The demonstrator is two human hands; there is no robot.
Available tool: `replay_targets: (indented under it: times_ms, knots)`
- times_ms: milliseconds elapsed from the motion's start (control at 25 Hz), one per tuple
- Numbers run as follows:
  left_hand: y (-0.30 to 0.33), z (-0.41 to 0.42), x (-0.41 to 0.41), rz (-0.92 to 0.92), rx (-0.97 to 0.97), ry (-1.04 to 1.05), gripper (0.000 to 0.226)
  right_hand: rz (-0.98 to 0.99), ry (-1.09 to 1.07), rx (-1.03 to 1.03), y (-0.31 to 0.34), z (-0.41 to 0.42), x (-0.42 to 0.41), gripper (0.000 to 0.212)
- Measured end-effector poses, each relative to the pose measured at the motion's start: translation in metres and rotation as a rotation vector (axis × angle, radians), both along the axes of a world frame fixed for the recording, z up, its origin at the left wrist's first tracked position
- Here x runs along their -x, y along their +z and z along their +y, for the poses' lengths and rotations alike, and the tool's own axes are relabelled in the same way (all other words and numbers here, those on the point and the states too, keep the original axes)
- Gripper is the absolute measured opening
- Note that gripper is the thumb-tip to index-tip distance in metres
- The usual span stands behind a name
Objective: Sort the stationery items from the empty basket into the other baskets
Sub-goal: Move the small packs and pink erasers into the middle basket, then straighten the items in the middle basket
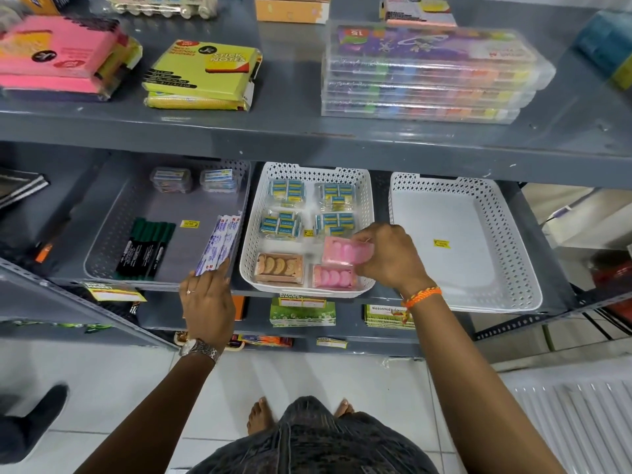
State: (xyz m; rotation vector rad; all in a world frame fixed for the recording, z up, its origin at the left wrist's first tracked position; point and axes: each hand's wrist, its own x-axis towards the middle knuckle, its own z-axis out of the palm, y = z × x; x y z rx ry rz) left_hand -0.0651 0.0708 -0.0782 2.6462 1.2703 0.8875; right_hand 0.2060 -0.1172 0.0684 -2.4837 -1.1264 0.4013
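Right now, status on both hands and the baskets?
Left hand on blue-white packets in grey basket. Right hand gripping pink pack over middle basket. Right basket empty. Nothing obstructing.

3 baskets sit in a row on my shelf (547, 313) — left basket (102, 254), middle basket (254, 234), right basket (506, 268). Markers (147, 248) lie in the left one; 2 packets (335, 277) lie near-right in the middle one — sticky notes (201, 75) on the shelf above.

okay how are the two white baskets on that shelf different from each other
The middle white basket holds packs, including blue-and-yellow ones and a pink pack; the right white basket holds only a yellow sticker. The right hand works over the middle basket; no hand is at the right one. Both have perforated walls.
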Motion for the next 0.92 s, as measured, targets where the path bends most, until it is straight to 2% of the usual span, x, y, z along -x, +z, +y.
replay_targets:
  times_ms: [120, 280, 440, 480, 560, 640, 760, 920]
  knots:
    - [0.004, -0.002, -0.001, 0.001, 0.009, 0.000, 0.038, -0.015, 0.081, 0.205, -0.009, 0.019, 0.000, 0.060]
    - [0.023, -0.010, 0.001, -0.046, 0.066, -0.079, 0.046, -0.071, 0.154, 0.338, -0.018, 0.031, 0.003, 0.061]
    - [0.070, -0.010, -0.003, -0.383, 0.308, -0.118, 0.041, -0.111, 0.208, 0.411, -0.023, 0.036, 0.003, 0.060]
    - [0.085, -0.006, -0.011, -0.393, 0.336, -0.190, 0.038, -0.118, 0.231, 0.430, -0.023, 0.037, 0.002, 0.060]
    - [0.111, 0.006, -0.036, -0.194, 0.445, -0.407, 0.043, -0.118, 0.291, 0.462, -0.024, 0.040, 0.002, 0.067]
    - [0.124, 0.017, -0.065, 0.186, 0.523, -0.581, 0.057, -0.068, 0.338, 0.459, -0.025, 0.045, 0.002, 0.075]
    - [0.124, 0.020, -0.097, 0.628, 0.475, -0.668, 0.068, -0.051, 0.413, 0.452, -0.030, 0.049, 0.006, 0.061]
    - [0.112, 0.019, -0.115, 0.770, 0.428, -0.675, 0.061, -0.102, 0.433, 0.416, -0.037, 0.050, 0.008, 0.048]
